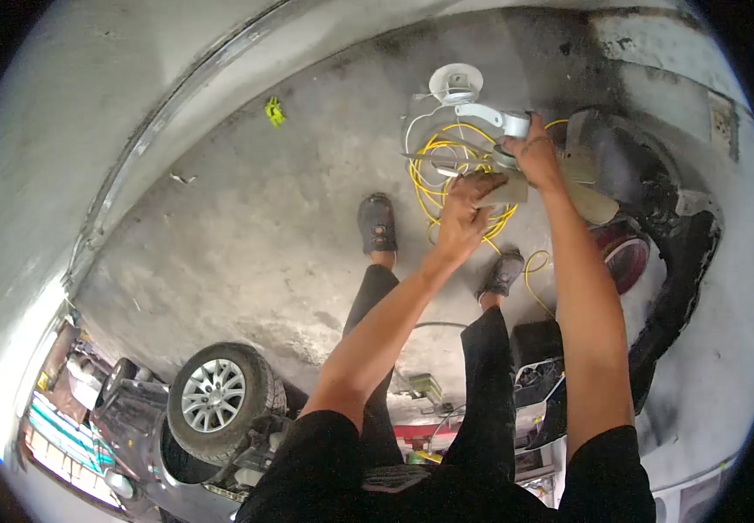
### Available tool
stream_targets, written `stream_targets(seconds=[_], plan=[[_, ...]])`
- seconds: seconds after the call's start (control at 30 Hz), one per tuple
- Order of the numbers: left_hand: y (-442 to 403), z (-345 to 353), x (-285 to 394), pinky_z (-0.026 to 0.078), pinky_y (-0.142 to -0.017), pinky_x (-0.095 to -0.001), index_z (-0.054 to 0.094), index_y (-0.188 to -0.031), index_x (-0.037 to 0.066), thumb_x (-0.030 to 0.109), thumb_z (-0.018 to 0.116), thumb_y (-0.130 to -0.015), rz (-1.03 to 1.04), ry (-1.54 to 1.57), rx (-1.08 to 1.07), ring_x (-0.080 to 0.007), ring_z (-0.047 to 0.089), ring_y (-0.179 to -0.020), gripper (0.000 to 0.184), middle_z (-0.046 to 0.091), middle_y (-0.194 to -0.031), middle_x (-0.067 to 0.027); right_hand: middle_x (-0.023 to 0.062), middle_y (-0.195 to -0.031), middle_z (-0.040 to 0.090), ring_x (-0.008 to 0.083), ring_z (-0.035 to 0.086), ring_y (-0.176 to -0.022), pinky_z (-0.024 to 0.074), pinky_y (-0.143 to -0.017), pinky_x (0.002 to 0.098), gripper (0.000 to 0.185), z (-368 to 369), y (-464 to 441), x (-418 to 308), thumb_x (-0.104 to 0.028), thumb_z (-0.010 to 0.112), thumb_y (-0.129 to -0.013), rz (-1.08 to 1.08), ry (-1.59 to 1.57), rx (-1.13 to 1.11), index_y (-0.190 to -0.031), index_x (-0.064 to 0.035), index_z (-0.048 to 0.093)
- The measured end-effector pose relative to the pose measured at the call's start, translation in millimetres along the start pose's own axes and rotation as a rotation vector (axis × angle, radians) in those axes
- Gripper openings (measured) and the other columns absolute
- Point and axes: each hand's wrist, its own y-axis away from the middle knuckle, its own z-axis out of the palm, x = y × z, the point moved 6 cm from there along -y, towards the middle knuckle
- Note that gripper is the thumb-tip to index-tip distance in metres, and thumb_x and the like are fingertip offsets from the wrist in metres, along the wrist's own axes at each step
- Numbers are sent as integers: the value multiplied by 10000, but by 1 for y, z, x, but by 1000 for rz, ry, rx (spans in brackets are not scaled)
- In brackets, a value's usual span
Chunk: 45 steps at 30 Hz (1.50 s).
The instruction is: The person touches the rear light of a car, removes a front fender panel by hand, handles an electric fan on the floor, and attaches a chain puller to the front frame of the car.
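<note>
A white wall fan with a round base [456, 84] and a jointed arm [480, 113] is in front of me. My right hand [534, 152] is wrapped round the white motor housing [516, 125] at the arm's end. Below and to the left, my left hand [466, 209] grips a flat beige fan blade [506, 190]. Other blades [593, 202] spread out to the right and left of the hub, partly behind my hands. A white cord [409, 132] runs from the base towards the blades.
Coiled yellow cable [423, 193] lies on the concrete floor under the fan. Black car parts [655, 166] and a dark red ring [628, 260] lie at the right. A wheel [213, 397] is at lower left. A yellow-green scrap [274, 112] lies on the floor.
</note>
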Motion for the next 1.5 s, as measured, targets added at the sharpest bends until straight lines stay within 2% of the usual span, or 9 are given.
stream_targets(seconds=[0.17,0.33,0.47,0.77,0.87,1.0,1.1,1.23,1.5], plan=[[-9,-35,31,467,-988,-392,652,-1148,-1,-55,469,-792,-95,-247,-381,-285,639,-1079,403,675,-1126,-197,308,-1086,636,456,621,-1026,489,-867,486,667,1,21,-3,-181,726,-768,25,48,-34,-1321,33,423],[-67,-114,-8,524,-871,-334,633,-1163,19,58,557,-898,-208,-322,26,-259,672,-999,278,700,-1045,-174,271,-1101,642,436,622,-1031,483,-872,460,629,-15,52,-30,-179,720,-782,40,39,-80,-1320,-7,443],[-97,-111,-125,519,-876,-346,552,-1240,8,160,711,-839,-129,-450,116,-267,664,-1002,457,692,-1072,-170,284,-1056,647,444,629,-996,486,-854,475,660,-50,83,-61,-164,718,-765,9,-6,-82,-1344,-16,438],[-65,-82,-171,509,-886,-373,413,-1315,-6,47,702,-754,-515,-156,-187,-322,640,-1064,633,652,-1162,-198,238,-1101,653,345,656,-1008,496,-871,390,591,-77,108,-59,-106,731,-778,106,-38,-189,-1305,-7,483],[-42,-76,-186,524,-822,-362,353,-1333,-9,43,702,-764,-370,-35,-170,-286,654,-989,670,657,-1104,-206,275,-1036,658,387,662,-977,496,-870,428,651,-72,110,-50,-182,738,-764,91,-147,-118,-1318,17,463],[-25,-60,-138,513,-685,-330,337,-1294,20,40,722,-747,-530,-6,-84,-181,606,-820,670,644,-999,-163,276,-1032,658,380,668,-957,505,-847,427,625,-72,105,-46,-165,735,-766,28,-179,-106,-1299,28,473],[-28,-64,-131,486,-610,-359,558,-1020,-10,116,713,-794,-481,-202,-131,-188,601,-683,301,639,-778,-156,289,-1060,647,392,659,-981,503,-845,436,613,-71,103,-48,-147,727,-769,84,-135,-184,-1305,12,474],[-57,-57,-58,467,-593,-371,625,-798,-42,188,680,-865,-176,-333,-223,-223,564,-592,245,591,-666,-187,271,-1068,652,406,644,-1001,491,-869,437,621,-64,107,-53,-158,723,-778,118,-30,-252,-1323,-1,469],[-97,-32,-42,475,-613,-362,646,-886,-65,193,684,-870,-168,-268,-331,-214,577,-630,261,626,-698,-182,243,-1159,611,418,602,-1044,468,-910,466,661,-45,125,-79,-144,708,-779,-71,133,-293,-1373,-45,436]])
